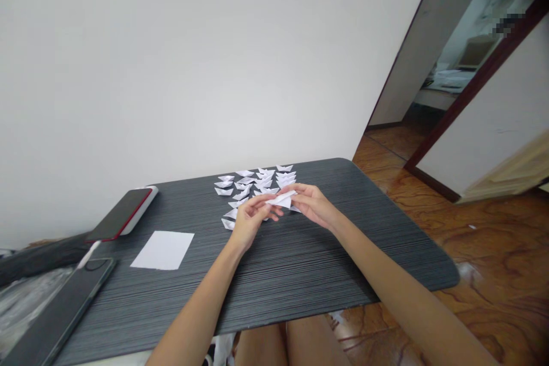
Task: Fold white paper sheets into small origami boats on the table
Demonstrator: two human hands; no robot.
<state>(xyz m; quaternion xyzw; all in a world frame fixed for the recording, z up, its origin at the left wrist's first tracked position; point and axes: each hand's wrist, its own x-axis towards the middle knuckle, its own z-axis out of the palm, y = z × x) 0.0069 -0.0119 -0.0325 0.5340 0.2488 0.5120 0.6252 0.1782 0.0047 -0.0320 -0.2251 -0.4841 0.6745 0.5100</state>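
A small piece of folded white paper [283, 199] is held above the table between both hands. My left hand [253, 214] grips its left end with thumb and fingers. At the other end, my right hand [313, 205] pinches the paper. Behind the hands stand several white paper boats [244, 180] in rough rows, some partly hidden by my fingers. One paper boat [228, 223] sits just left of my left hand. A flat square sheet of white paper [163, 250] lies on the table to the left.
The dark striped table [295, 280] has a rounded right end and stands against a white wall [206, 68]. On the left lie a dark device with a red edge [124, 211], a phone [68, 309] and a white cable [88, 254]. A doorway opens at the right above a wooden floor [484, 246].
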